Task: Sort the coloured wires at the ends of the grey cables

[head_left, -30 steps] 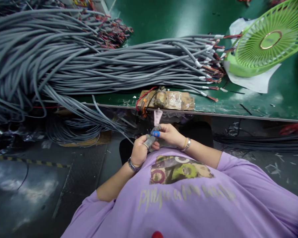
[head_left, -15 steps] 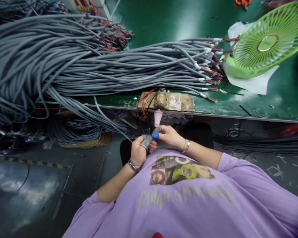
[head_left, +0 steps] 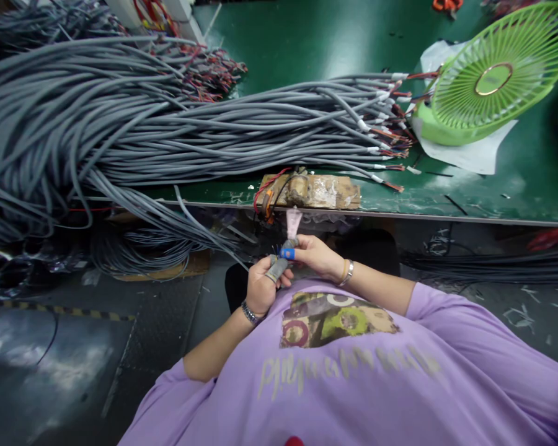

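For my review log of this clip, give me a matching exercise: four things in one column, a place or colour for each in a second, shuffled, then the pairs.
Things:
1. fan
2. grey cable bundle
3. wooden block
4. left hand

Places or colours:
A. at the near edge of the green table, wrapped with red wires
B. light green, at the right on white paper
C. below the table edge, in front of the purple shirt, with a watch on its wrist
D. piled across the left and middle of the table, hanging over its edge

Pairs: 1-B, 2-D, 3-A, 4-C
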Tool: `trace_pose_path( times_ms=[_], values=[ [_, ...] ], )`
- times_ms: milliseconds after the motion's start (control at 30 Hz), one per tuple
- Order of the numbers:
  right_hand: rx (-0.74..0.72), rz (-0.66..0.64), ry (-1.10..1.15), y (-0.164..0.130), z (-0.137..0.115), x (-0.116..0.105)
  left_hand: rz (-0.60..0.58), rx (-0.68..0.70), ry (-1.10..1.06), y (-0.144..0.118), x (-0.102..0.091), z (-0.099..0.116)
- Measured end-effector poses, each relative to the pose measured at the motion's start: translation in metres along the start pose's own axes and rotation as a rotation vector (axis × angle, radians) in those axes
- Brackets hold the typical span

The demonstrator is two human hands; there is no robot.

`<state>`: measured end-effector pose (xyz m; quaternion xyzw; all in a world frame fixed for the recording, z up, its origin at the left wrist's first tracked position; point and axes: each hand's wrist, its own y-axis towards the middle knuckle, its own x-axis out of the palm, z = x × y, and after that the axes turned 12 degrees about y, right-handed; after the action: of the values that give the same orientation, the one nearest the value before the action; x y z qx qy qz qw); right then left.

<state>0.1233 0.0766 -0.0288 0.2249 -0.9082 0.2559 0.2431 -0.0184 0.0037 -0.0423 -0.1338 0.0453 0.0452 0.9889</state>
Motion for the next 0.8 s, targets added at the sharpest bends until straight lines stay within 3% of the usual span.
trace_pose_path(
  times_ms=[300,467,567,667,800],
  values=[
    [-0.063,0.025,0.006,-0.004,0.004,0.0,0.079,0.0,-0.069,0.0,0.002,0.006],
    [0.032,-0.063,0.176,-0.004,0.003,-0.01,0.094,-0.031,-0.168,0.0,0.0,0.018],
    [0.065,-0.005,0.382,0.002,-0.004,-0.02,0.033,-0.034,-0.212,-0.002,-0.003,0.029],
    [0.122,0.053,0.444,0.011,-0.016,-0.024,-0.096,-0.041,-0.239,-0.002,-0.004,0.038],
    [0.129,-0.05,0.368,0.018,-0.03,-0.016,-0.224,-0.079,-0.267,0.005,0.0,0.045]
  ],
)
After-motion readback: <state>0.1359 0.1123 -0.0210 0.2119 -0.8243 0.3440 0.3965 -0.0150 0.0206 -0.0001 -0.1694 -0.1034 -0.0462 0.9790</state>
